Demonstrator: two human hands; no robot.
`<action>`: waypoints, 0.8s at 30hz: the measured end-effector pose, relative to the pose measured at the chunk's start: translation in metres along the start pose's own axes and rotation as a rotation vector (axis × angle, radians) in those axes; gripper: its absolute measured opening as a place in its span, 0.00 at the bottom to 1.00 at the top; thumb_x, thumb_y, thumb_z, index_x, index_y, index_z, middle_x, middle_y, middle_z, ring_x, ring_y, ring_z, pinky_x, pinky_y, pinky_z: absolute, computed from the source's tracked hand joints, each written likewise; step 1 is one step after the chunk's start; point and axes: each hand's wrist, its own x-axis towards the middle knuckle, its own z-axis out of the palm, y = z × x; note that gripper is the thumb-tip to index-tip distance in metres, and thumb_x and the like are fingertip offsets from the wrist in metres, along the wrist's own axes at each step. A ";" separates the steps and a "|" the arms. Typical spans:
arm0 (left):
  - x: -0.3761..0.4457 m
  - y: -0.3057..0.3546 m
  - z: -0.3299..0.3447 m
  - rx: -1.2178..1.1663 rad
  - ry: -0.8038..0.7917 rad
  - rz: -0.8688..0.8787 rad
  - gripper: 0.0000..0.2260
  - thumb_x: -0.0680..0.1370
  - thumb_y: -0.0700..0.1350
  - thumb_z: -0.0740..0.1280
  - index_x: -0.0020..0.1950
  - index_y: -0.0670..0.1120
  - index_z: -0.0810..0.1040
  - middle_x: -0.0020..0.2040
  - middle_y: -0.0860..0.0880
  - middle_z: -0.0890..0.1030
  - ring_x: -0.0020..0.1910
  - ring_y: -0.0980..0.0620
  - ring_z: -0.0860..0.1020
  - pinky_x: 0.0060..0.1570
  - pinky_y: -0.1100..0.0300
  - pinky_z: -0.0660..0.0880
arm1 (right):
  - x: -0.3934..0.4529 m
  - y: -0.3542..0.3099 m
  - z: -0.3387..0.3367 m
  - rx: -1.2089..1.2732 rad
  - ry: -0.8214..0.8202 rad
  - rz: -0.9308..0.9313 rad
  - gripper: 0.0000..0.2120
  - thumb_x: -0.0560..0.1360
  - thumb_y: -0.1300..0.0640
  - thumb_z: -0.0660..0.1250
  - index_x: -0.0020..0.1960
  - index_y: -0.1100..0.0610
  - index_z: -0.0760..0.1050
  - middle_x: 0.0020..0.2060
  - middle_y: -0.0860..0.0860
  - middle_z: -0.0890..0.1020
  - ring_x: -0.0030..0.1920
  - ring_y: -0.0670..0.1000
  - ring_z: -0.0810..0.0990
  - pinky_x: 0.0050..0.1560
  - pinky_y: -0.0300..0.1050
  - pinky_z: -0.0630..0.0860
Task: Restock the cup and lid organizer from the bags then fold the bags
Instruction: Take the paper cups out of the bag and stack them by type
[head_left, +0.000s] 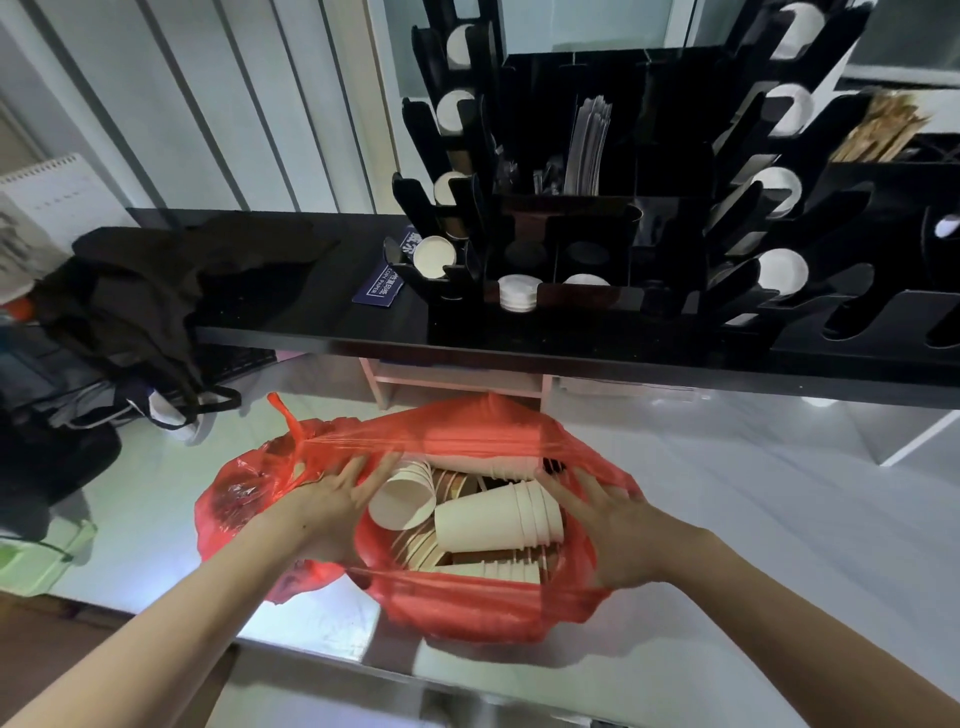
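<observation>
We hold the red bag (467, 608) open on the pale worktop (753, 519), one hand on each side of its mouth. Our left hand (332, 504) presses the left rim outward with fingers spread and fairly straight; our right hand (605, 525) does the same on the right rim, fingers splayed. Whether either thumb hooks the plastic we cannot tell.

Between the hands lie the cups (498, 517), nested in white stacks. The nearest stack lies on its side, its long axis running left to right, rims toward our right hand and base toward the left. A second stack (402, 501) points its open mouth up at us, just beside the left fingers. Both hands are about equally near; the right looks better placed to take the sideways stack by its rim end.

The organizer (597, 249) stands on the black shelf (363, 332) beyond and above the bag, some slots already showing white cups and lids (517, 293). A dark cloth bag (171, 291) slumps at the shelf's left end.
</observation>
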 end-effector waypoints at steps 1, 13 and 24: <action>-0.001 -0.001 0.004 -0.004 0.008 0.007 0.71 0.58 0.75 0.74 0.70 0.61 0.16 0.83 0.39 0.38 0.82 0.37 0.55 0.77 0.37 0.58 | -0.001 -0.002 0.002 0.009 0.001 -0.006 0.63 0.69 0.36 0.74 0.75 0.32 0.22 0.83 0.53 0.43 0.81 0.65 0.56 0.80 0.69 0.51; 0.023 -0.031 -0.007 -0.299 0.176 0.210 0.65 0.63 0.69 0.78 0.78 0.65 0.27 0.83 0.46 0.49 0.80 0.39 0.58 0.75 0.42 0.64 | 0.021 0.009 -0.015 0.128 0.036 0.021 0.69 0.63 0.33 0.79 0.77 0.34 0.23 0.82 0.45 0.44 0.82 0.61 0.54 0.79 0.59 0.61; 0.052 -0.034 -0.023 -0.785 0.321 0.071 0.36 0.79 0.72 0.51 0.80 0.52 0.55 0.77 0.45 0.69 0.71 0.48 0.72 0.71 0.49 0.68 | 0.047 0.018 -0.034 0.481 0.143 0.000 0.68 0.60 0.30 0.82 0.81 0.33 0.35 0.82 0.36 0.44 0.82 0.44 0.49 0.81 0.52 0.60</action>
